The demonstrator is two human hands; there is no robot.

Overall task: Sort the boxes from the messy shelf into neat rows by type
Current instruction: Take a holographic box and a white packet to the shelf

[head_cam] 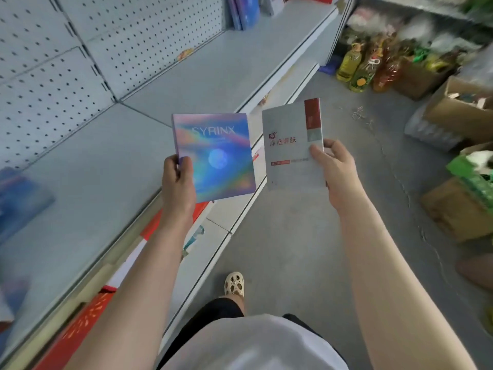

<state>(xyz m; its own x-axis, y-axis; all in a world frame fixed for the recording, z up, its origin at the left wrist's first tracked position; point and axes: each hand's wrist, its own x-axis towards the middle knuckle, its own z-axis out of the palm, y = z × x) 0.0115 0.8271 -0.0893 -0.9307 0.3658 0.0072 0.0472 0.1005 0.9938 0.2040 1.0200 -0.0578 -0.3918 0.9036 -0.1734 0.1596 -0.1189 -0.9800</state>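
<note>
Along the left side of the view, from seven o'clock up to twelve, the grey shelf [106,166] is stretching away with a pegboard back panel [53,62] standing behind it. To its right the concrete floor [306,249] is filling the view from six o'clock to two o'clock. Cardboard cartons [458,108] are sitting at three o'clock, and bottles of yellow and orange oil [354,65] are standing at one o'clock on the floor.

At the centre, the iridescent box [216,156] marked SYRINX is being held up over the front edge of the shelf, face toward the camera. Just beside it, toward three o'clock and not touching it, the pale grey box [290,148] with a red stripe and red characters is being held over the floor, tilted slightly.

Blue boxes [245,12] are standing upright at the far end of the shelf at twelve o'clock, and a blurred blue box [18,201] is lying on it at nine o'clock.

The left hand [178,182] is gripping the iridescent box at its lower left corner, thumb curled over the front. The right hand [336,172] is pinching the pale grey box at its right edge, thumb on the face.

At six o'clock a foot in a cream clog [234,284] is resting on the floor.
</note>
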